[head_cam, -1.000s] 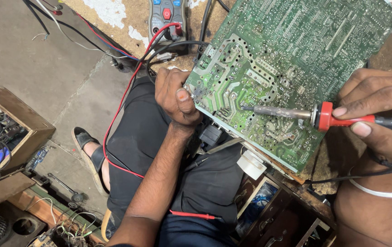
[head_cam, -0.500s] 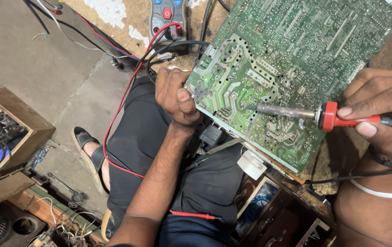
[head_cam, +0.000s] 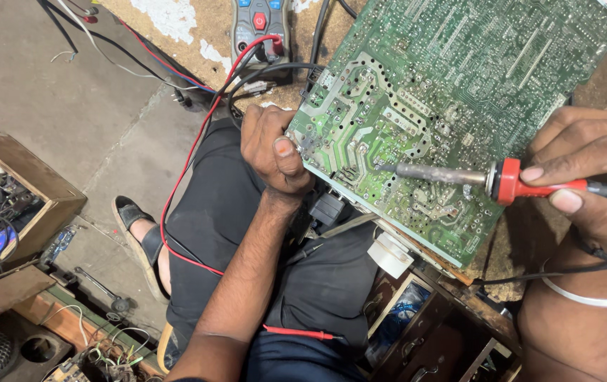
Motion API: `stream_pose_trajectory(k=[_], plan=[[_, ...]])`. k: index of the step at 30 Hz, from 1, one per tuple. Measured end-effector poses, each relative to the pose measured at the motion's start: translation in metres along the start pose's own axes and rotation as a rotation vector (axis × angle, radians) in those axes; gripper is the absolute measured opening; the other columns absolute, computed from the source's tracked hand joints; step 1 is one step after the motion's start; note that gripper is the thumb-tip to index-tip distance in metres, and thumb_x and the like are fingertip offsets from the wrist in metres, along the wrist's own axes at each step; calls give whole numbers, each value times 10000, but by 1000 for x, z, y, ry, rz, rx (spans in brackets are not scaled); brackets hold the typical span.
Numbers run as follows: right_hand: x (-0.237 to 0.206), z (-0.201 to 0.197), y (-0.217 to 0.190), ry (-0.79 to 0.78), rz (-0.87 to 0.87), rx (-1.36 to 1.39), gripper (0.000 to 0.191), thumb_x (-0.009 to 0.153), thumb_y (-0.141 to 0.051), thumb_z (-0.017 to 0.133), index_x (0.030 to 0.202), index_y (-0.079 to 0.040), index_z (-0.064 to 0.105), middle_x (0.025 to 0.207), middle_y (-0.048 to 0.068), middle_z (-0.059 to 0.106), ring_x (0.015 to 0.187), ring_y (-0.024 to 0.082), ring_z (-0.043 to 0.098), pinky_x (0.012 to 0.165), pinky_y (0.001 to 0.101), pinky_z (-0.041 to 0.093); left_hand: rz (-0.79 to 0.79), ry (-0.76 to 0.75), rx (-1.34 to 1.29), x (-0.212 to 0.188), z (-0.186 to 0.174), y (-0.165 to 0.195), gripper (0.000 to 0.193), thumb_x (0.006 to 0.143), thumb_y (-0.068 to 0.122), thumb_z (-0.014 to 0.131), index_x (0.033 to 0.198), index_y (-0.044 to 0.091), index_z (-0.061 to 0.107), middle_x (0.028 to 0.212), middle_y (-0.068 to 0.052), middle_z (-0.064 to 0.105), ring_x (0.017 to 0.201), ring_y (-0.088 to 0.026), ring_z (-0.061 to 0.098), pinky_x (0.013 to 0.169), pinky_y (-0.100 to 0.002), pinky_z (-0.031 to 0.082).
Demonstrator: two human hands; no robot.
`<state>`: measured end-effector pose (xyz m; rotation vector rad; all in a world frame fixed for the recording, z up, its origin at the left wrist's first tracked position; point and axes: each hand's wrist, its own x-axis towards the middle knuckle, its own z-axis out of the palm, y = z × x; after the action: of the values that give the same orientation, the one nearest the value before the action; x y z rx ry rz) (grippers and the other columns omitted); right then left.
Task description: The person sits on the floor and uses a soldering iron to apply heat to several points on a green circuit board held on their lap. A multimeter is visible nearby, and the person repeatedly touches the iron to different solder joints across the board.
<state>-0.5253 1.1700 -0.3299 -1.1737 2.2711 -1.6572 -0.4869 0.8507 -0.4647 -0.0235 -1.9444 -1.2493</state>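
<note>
Green circuit board (head_cam: 452,106), solder side up, far right: left hand (head_cam: 272,152) clamped on its left edge; right hand (head_cam: 586,180) gripping soldering iron (head_cam: 530,182), tip shifted slightly left since earlier frames, seemingly touching a joint; multimeter (head_cam: 261,25) beyond

Both forearms are bare, without sleeves. The right hand (head_cam: 590,180) has a thin white bangle (head_cam: 586,297) just below its wrist. The left hand (head_cam: 272,148) wears nothing.

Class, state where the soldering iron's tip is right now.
In the head view, the soldering iron, held in the right hand, has its tip on the green circuit board, centre-right.
</note>
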Motion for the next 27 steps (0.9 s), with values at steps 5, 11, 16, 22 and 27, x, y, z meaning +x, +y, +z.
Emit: stream_pose_trajectory(k=[5,11,16,22,27], plan=[[-1,-5,3,-19,-15,10,234,872,-266,700,935,-41,691,755,97,671,638,195,620,568,266,520,-8,0,1,-2,4,0,631,1102,464,263,853,-8,601,742,-132,504,740,-284,448,679,-419,369],[2,-4,9,-17,-11,-1,237,880,-271,713,943,-43,695,762,95,672,644,198,620,572,271,521,-2,5,-3,-1,7,-5,620,1096,454,267,841,-5,595,738,-133,499,735,-283,440,676,-421,360],[1,2,7,8,-9,23,239,896,-278,727,953,-47,697,738,94,672,646,199,621,578,272,517,-1,2,-9,-2,3,-5,620,1091,456,278,840,-12,597,732,-132,497,729,-280,436,700,-437,358],[-1,-2,-3,-4,-8,4,243,893,-281,725,935,-43,697,763,101,677,640,201,619,568,272,524,1,3,-10,-1,-1,4,623,1097,458,275,840,-8,599,730,-130,494,728,-278,433,700,-438,356],[2,-5,-7,-19,-38,20,245,897,-289,705,921,-45,688,747,98,668,630,193,620,558,269,524,2,8,-11,2,-2,9,613,1095,452,277,839,-7,594,726,-128,492,727,-278,432,682,-428,354]])
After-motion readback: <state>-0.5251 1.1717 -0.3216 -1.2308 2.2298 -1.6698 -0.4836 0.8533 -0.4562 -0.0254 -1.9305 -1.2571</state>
